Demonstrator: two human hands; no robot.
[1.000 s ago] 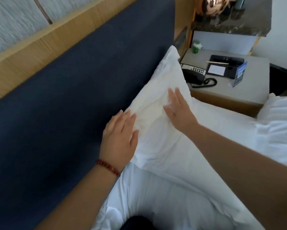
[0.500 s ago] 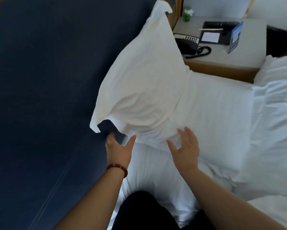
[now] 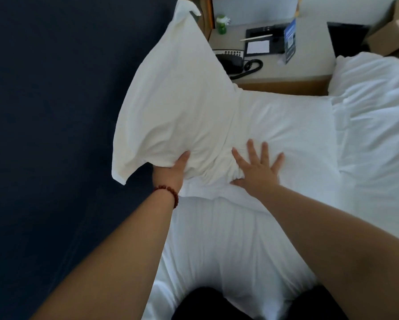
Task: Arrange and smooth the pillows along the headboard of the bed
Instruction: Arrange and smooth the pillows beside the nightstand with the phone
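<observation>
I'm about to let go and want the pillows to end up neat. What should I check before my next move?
1. Grip of the left hand on the upright pillow: ok, thumb on its front at the lower edge; fingers hidden.
2. The right hand on the flat pillow: ok, lying flat, fingers spread.
3. The upright pillow against the headboard: cannot tell whether they touch.
4. Smooth fabric: not ok, creases bunch between the two hands.
5. The phone clear of the upright pillow: cannot tell, the pillow overlaps it in this view.
</observation>
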